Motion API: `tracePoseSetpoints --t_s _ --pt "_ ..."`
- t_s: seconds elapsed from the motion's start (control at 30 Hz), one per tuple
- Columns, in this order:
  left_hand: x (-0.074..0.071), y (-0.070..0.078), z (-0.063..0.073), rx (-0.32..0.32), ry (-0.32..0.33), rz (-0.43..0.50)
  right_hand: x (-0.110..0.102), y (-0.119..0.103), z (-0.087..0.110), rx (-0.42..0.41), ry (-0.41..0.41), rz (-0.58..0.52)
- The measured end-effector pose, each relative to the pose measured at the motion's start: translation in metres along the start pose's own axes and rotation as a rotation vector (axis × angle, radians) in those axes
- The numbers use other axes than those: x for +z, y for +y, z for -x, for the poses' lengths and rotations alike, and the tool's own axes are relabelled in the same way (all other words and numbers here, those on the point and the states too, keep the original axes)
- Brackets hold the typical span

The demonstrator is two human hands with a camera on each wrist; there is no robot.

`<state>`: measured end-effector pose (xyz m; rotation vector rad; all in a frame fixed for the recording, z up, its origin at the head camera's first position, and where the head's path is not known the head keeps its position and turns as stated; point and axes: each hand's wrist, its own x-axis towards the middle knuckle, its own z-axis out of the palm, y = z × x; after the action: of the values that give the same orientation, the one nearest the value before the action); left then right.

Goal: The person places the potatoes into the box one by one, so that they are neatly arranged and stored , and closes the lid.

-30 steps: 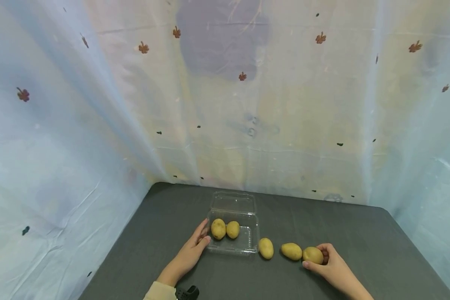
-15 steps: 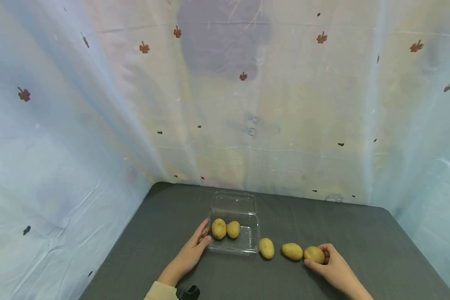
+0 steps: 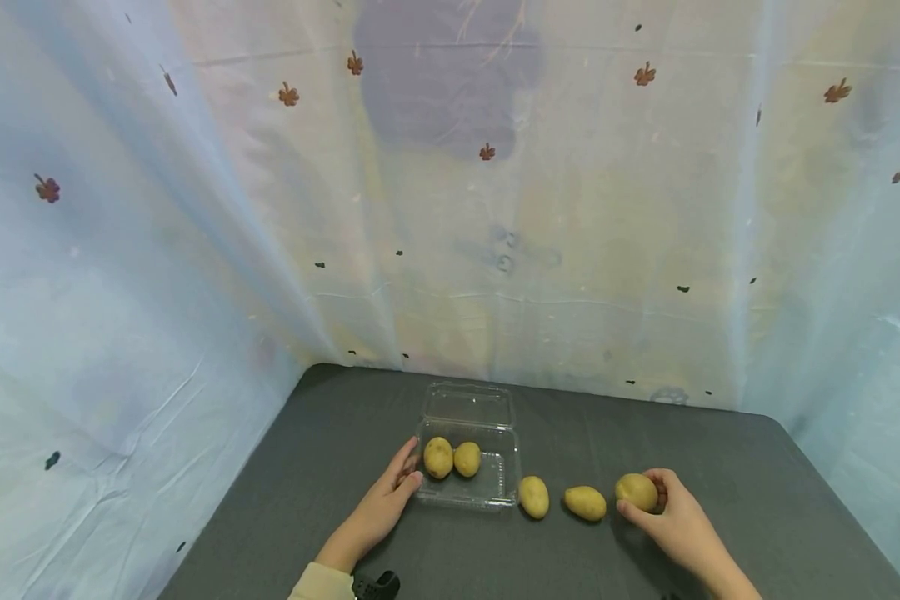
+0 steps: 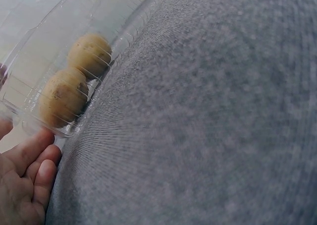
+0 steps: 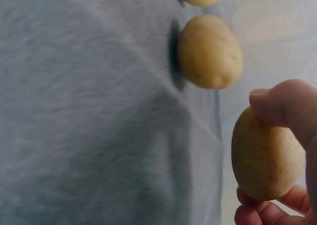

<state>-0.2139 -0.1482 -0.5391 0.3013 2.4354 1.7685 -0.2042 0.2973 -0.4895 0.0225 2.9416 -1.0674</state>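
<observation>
A clear plastic clamshell container (image 3: pixel 468 502) stands on the table with its lid raised. Two potatoes lie inside it, a larger one (image 3: pixel 438 457) and a smaller one (image 3: pixel 467 459). My left hand (image 3: pixel 378 504) rests against the container's left side, fingertips touching its wall in the left wrist view. Between thumb and fingers, my right hand (image 3: pixel 673 515) grips a potato (image 5: pixel 267 158), raised off the table. Two more potatoes lie on the table to the container's right: one by its corner (image 3: pixel 534 497), the other (image 3: pixel 585 503) nearer my right hand.
Dark grey cloth covers the table (image 3: pixel 495 558). Behind it and at the sides hangs a pale patterned curtain (image 3: pixel 585 208). A black strap (image 3: pixel 377 586) shows by my left wrist.
My right hand has lifted its potato and moved it slightly right and away from me, off the neighbouring potato. The left hand and the container have stayed in place.
</observation>
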Motion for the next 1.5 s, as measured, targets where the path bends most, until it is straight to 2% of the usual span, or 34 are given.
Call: tracePoseSetpoints --t_s 0.33,0.93,1.5 --pt "0.000 -0.002 0.000 -0.003 0.005 -0.012 0.006 -0.031 -0.003 -0.094 0.075 -0.022" --pt "-0.001 -0.004 -0.001 0.004 0.011 -0.020 0.030 -0.075 -0.013 -0.187 0.035 -0.110" --pt "-0.001 -0.005 -0.001 0.006 -0.005 -0.010 0.046 -0.105 -0.025 -0.304 0.001 -0.072"
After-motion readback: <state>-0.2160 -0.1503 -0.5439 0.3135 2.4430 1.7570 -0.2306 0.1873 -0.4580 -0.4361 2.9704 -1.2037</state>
